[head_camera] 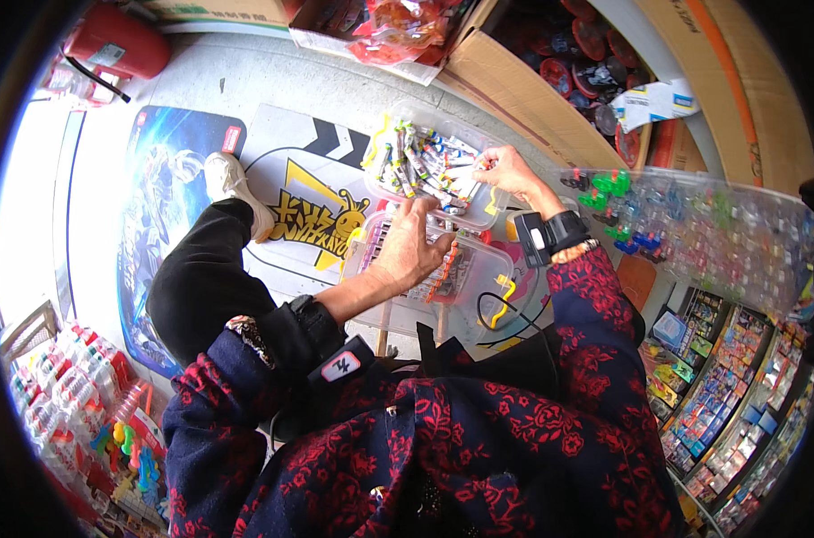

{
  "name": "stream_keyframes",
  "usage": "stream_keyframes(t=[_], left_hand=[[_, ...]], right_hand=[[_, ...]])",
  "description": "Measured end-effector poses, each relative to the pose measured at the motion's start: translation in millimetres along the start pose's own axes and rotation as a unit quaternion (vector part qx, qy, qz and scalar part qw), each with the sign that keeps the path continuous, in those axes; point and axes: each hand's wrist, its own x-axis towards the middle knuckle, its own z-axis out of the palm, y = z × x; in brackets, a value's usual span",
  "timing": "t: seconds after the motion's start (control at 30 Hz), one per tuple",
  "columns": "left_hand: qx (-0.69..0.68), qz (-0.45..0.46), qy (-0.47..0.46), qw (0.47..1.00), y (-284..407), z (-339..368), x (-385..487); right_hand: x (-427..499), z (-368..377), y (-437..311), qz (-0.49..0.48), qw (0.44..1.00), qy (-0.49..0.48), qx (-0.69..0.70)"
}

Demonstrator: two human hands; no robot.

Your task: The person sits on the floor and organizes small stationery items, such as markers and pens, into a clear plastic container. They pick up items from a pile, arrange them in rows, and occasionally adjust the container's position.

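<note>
My left hand [408, 252] is over the near rim of a clear plastic box [417, 113], its thumb and fingers apart and nothing visible between them. Small printed tubes [410, 161] with green, blue and orange ends lie loosely heaped in that box. My right hand [514, 176] reaches over the box's right side, fingertips drawn together beside a red-ended piece; whether they grip it is hidden. Nearer me, partly under my left forearm, sits a second clear box [471, 313] with yellow latches. Rows of small tubes [440, 282] stand in it.
Cardboard cartons [514, 101] holding red-lidded goods stand beyond the boxes. A clear panel of small colored items [703, 222] is at right, above racks of cards [723, 397]. Packaged toys [77, 397] crowd the lower left. A fire extinguisher [121, 44] stands far left.
</note>
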Motion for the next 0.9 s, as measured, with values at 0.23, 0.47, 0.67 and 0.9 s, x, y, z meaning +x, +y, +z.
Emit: stream_keyframes(t=[0.23,0.47,0.67,0.9], left_hand=[[0.037,0.133,-0.071,0.988,27.9,-2.1,0.8],[-0.374,-0.045,-0.243,0.894,33.6,1.2,-36.1],[-0.557,-0.143,-0.183,0.797,27.5,15.5,-75.5],[-0.549,-0.135,-0.145,0.812,17.4,32.9,-94.8]], right_hand=[[-116.7,14.3,-97.1,-0.101,0.973,-0.100,0.181],[-187.7,39.4,-107.6,-0.069,0.890,-0.026,0.450],[-216.7,79.8,-78.3,-0.027,0.921,0.130,0.367],[-225.2,112.0,-61.5,-0.050,0.938,0.093,0.331]])
